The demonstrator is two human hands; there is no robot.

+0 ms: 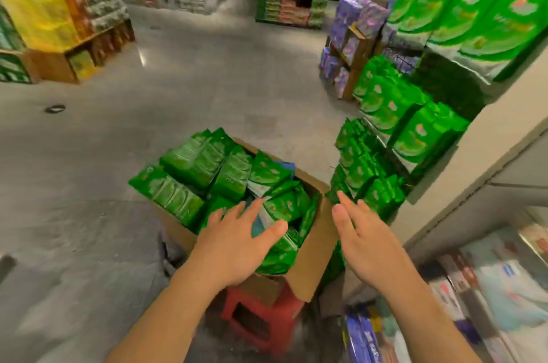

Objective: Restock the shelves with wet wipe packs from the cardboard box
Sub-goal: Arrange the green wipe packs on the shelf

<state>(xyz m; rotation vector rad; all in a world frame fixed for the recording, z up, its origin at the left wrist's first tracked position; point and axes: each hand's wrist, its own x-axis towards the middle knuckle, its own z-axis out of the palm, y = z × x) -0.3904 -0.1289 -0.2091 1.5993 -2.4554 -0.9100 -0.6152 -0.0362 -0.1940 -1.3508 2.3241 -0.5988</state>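
At lower centre, the left hand [237, 247] and the right hand [367, 241] are spread flat, grasping nothing, over the cardboard box [311, 270] full of green wet wipe packs [189, 176]. Upper right, shelves [462, 66] hold more.

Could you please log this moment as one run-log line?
left hand: open, over packs in cardboard box | right hand: open, empty, beside box | box: on red stool | shelf packs: right
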